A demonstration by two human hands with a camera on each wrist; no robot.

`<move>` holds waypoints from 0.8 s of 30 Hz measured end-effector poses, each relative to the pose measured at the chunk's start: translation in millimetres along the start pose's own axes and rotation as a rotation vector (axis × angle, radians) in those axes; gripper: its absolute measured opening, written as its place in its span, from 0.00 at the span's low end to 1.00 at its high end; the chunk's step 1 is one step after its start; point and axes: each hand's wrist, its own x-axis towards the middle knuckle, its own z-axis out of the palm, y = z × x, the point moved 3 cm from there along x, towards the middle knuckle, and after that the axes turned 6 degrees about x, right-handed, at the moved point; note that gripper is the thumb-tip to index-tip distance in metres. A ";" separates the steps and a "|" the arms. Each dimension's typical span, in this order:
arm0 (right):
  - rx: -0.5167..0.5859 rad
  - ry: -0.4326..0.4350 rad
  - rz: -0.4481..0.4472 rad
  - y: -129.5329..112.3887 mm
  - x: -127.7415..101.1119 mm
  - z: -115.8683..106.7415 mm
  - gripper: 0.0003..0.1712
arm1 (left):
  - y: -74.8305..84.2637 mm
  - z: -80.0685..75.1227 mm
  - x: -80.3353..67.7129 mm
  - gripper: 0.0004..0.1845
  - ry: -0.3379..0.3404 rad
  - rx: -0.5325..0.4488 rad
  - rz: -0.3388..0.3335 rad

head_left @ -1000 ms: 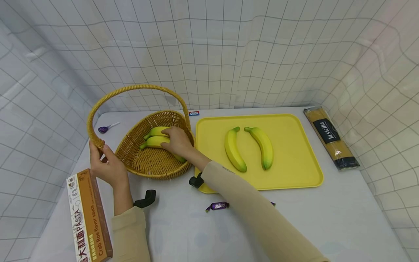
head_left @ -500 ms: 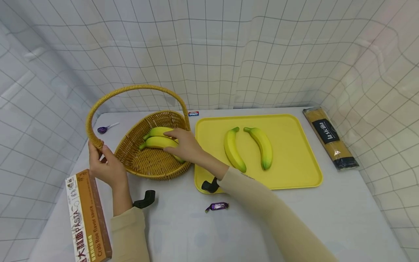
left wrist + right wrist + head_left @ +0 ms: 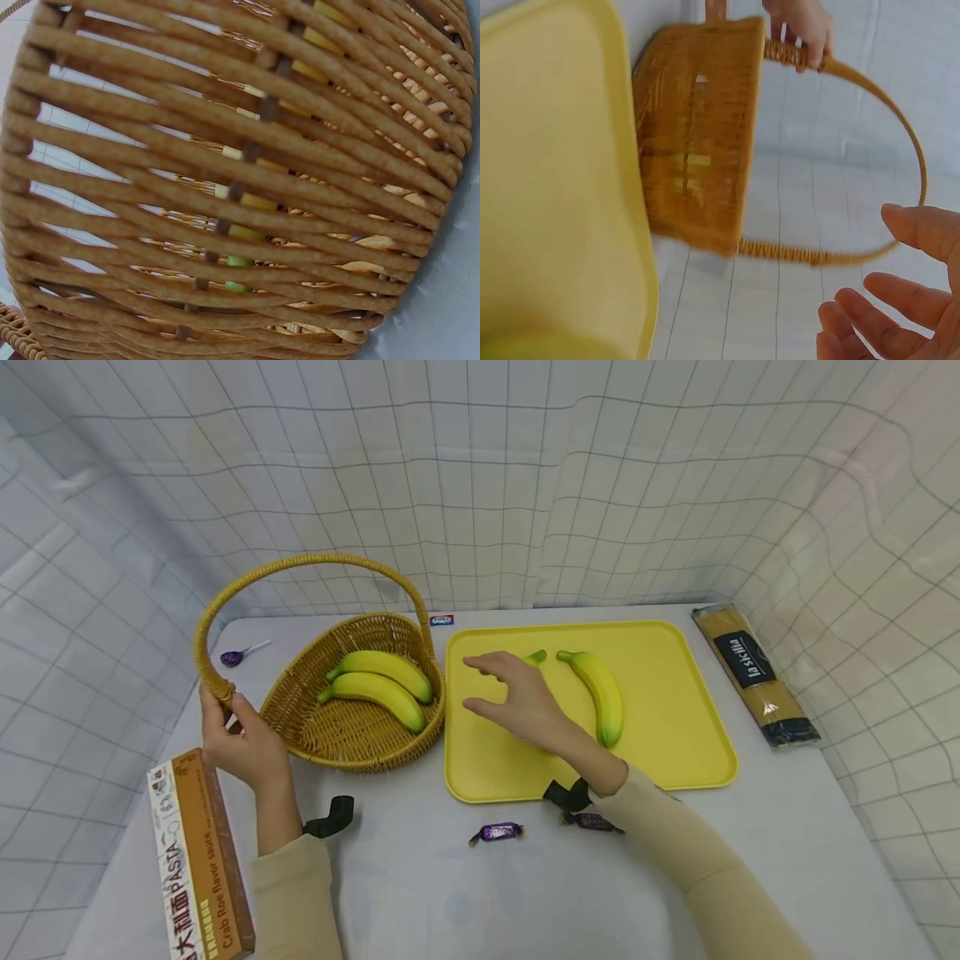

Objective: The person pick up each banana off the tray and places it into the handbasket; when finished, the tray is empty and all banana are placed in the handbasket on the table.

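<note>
A wicker basket (image 3: 352, 743) stands at the left with two bananas (image 3: 378, 693) lying side by side in it. My left hand (image 3: 243, 743) grips the lower left end of its tall handle. Basket weave fills the left wrist view, with bits of yellow showing through the gaps. Over the yellow tray (image 3: 675, 710), my right hand (image 3: 525, 702) hangs with thumb and fingers apart and nothing between them. Beneath it one banana (image 3: 537, 657) is mostly hidden, only its stem end showing. Another banana (image 3: 600, 693) lies on the tray just right of the hand.
A pasta box (image 3: 198, 852) lies at the left front, a lollipop (image 3: 243, 653) behind the basket's left side. Two purple wrapped candies (image 3: 497, 832) lie before the tray. A spaghetti pack (image 3: 753, 672) rests at the right, and a small blue-red packet (image 3: 442, 620) near the back edge.
My right hand has let go of the bananas in the basket and moved right, out over the tray. The left hand stays on the handle.
</note>
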 end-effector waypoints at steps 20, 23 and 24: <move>-0.021 0.309 0.232 87.6 -72.5 -102.3 0.32 | 0.8 -1.6 -0.1 0.17 -0.013 -0.020 0.026; -0.022 0.318 0.264 98.4 -77.6 -105.5 0.32 | 1.5 -1.6 -0.6 0.17 -0.013 -0.019 0.015; -0.020 0.319 0.276 102.2 -79.0 -106.0 0.33 | 1.7 -1.5 -0.9 0.17 -0.013 -0.020 0.016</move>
